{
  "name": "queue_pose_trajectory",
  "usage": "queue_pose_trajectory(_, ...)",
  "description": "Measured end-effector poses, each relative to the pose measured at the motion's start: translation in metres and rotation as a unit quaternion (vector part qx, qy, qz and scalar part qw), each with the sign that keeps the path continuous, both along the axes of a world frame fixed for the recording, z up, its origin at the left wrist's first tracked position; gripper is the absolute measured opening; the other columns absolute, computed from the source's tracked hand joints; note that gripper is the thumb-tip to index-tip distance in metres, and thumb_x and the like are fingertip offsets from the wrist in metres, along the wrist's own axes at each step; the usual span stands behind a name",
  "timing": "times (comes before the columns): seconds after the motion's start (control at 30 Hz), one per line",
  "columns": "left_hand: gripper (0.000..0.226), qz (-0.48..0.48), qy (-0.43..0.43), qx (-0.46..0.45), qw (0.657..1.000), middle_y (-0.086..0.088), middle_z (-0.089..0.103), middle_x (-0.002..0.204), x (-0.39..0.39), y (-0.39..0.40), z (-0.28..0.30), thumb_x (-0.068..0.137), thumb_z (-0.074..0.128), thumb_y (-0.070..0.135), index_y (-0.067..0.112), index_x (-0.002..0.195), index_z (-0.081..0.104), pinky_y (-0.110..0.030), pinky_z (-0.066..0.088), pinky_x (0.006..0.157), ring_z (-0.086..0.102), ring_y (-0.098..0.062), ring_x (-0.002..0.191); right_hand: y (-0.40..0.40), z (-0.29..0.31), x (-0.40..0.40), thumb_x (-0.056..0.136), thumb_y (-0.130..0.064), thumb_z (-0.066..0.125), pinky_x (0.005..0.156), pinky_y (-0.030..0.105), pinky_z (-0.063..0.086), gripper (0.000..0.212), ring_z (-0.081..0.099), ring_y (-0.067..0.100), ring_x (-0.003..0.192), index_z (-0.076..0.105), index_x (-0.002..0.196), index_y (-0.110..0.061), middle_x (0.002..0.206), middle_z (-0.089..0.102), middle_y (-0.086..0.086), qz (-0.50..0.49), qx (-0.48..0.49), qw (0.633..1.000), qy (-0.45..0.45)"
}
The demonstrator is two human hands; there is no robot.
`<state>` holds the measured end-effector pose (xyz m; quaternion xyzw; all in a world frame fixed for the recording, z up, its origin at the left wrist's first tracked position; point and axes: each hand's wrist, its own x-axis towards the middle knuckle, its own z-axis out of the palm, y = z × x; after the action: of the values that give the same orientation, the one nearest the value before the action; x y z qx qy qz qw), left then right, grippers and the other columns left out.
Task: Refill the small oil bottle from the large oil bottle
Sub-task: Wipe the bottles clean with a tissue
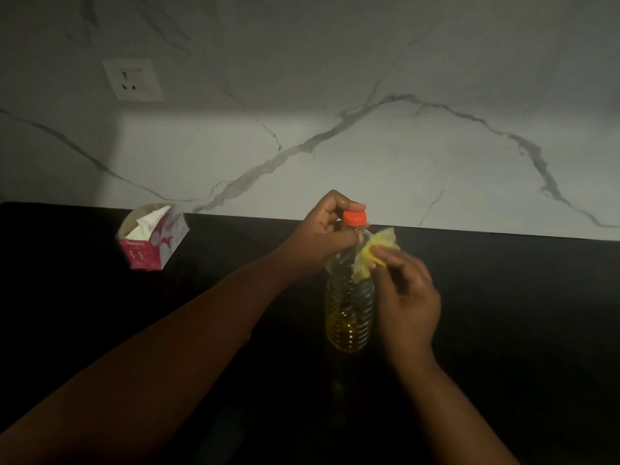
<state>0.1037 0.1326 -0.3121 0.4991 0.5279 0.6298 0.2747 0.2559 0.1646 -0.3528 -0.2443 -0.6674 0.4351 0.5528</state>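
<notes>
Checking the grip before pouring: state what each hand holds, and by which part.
Left hand grips the ribbed clear plastic oil bottle at its neck, under the orange cap. Right hand pinches a crumpled yellow tissue.

Dim interior. Rear wall point(369, 95) of white marble-patterned panel with grey veins, brightest along its lower band and shadowed above. A white electrical socket point(133, 80) is mounted at upper left. Below, a black surface point(520, 313) meets the wall along a straight edge.
</notes>
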Motion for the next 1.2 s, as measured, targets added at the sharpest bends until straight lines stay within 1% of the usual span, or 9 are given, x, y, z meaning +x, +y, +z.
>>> queue_pose_trajectory(0.2, 0.036, 0.03, -0.008, 0.023, 0.999, 0.008, 0.063, 0.089, 0.013, 0.006, -0.003, 0.069, 0.08, 0.022, 0.023, 0.096, 0.055, -0.022, 0.055, 0.077, 0.064, -0.004, 0.085, -0.033, -0.109, 0.02, 0.084, 0.003, 0.061, 0.078, 0.033, 0.054, 0.035, 0.062, 0.009, 0.082, 0.06, 0.074, -0.031, 0.088, 0.059, -0.007, 0.089, -0.125, 0.932, -0.327)
queue_pose_trajectory(0.33, 0.021, 0.071, -0.03, 0.047, 0.996, 0.003, 0.065, 0.085, 0.011, 0.012, 0.0, 0.081, 0.078, 0.012, 0.02, 0.085, 0.059, -0.021, 0.055, 0.075, 0.066, -0.006, 0.079, -0.015, -0.077, 0.018, 0.082, -0.001, 0.067, 0.074, 0.028, 0.056, 0.022, 0.066, 0.011, 0.077, 0.067, 0.082, -0.022, 0.085, 0.069, -0.001, 0.028, -0.227, 0.95, -0.213)
queue_pose_trajectory(0.5, 0.017, 0.036, -0.057, 0.008, 0.998, 0.005, 0.069, 0.08, 0.009, 0.013, 0.008, 0.071, 0.082, 0.027, 0.032, 0.069, 0.066, -0.033, 0.054, 0.078, 0.067, -0.012, 0.08, 0.009, 0.011, 0.02, 0.083, -0.002, 0.068, 0.065, 0.013, 0.053, 0.02, 0.067, 0.002, 0.078, 0.071, 0.094, -0.019, 0.089, 0.072, -0.001, 0.036, -0.147, 0.988, 0.002)
queue_pose_trajectory(0.7, 0.015, -0.036, -0.107, -0.009, 0.994, 0.001, 0.069, 0.077, 0.007, 0.015, 0.013, 0.064, 0.081, 0.021, 0.027, 0.066, 0.067, -0.044, 0.047, 0.091, 0.06, -0.035, 0.101, 0.002, 0.004, 0.012, 0.082, 0.001, 0.069, 0.081, 0.013, 0.05, 0.021, 0.06, -0.001, 0.096, 0.071, 0.095, -0.016, 0.1, 0.064, -0.001, -0.009, 0.05, 0.998, -0.033)
queue_pose_trajectory(0.8, 0.017, -0.04, -0.115, -0.013, 0.993, 0.0, 0.067, 0.077, 0.007, 0.016, 0.013, 0.064, 0.08, 0.018, 0.027, 0.064, 0.065, -0.043, 0.046, 0.095, 0.056, -0.038, 0.106, -0.007, -0.052, 0.023, 0.079, 0.003, 0.07, 0.069, 0.007, 0.046, 0.024, 0.058, -0.003, 0.082, 0.066, 0.079, -0.02, 0.088, 0.059, -0.003, -0.008, -0.014, 0.992, -0.124)
queue_pose_trajectory(0.9, 0.016, -0.046, -0.094, -0.019, 0.994, -0.005, 0.063, 0.078, 0.01, 0.019, 0.015, 0.062, 0.08, 0.02, 0.026, 0.063, 0.065, -0.049, 0.045, 0.098, 0.055, -0.04, 0.106, -0.01, -0.099, 0.029, 0.085, -0.009, 0.066, 0.062, 0.008, 0.042, 0.023, 0.053, 0.001, 0.073, 0.058, 0.071, -0.024, 0.087, 0.054, -0.003, 0.032, -0.044, 0.926, -0.375)
queue_pose_trajectory(0.97, 0.015, -0.049, -0.095, -0.019, 0.994, -0.004, 0.064, 0.075, 0.012, 0.02, 0.016, 0.06, 0.079, 0.022, 0.026, 0.062, 0.065, -0.049, 0.044, 0.097, 0.056, -0.04, 0.106, -0.005, -0.103, 0.029, 0.087, -0.011, 0.063, 0.063, 0.012, 0.045, 0.02, 0.055, 0.004, 0.074, 0.058, 0.072, -0.024, 0.089, 0.056, -0.003, 0.054, -0.066, 0.896, -0.435)
queue_pose_trajectory(1.07, 0.015, -0.038, -0.1, -0.023, 0.994, -0.001, 0.066, 0.076, 0.006, 0.02, 0.016, 0.061, 0.079, 0.02, 0.026, 0.063, 0.065, -0.047, 0.046, 0.098, 0.058, -0.037, 0.105, 0.005, -0.08, 0.029, 0.083, -0.006, 0.064, 0.07, 0.027, 0.055, 0.016, 0.063, 0.009, 0.075, 0.065, 0.073, -0.019, 0.082, 0.065, -0.001, 0.059, -0.145, 0.92, -0.36)
queue_pose_trajectory(1.2, 0.01, -0.027, -0.085, -0.04, 0.995, 0.007, 0.069, 0.079, 0.005, 0.018, 0.021, 0.065, 0.077, 0.021, 0.027, 0.065, 0.07, -0.025, 0.05, 0.079, 0.064, -0.012, 0.085, 0.02, -0.013, 0.034, 0.08, -0.004, 0.07, 0.06, 0.014, 0.051, 0.018, 0.066, 0.006, 0.069, 0.069, 0.078, -0.021, 0.075, 0.071, -0.002, 0.032, -0.162, 0.976, -0.142)
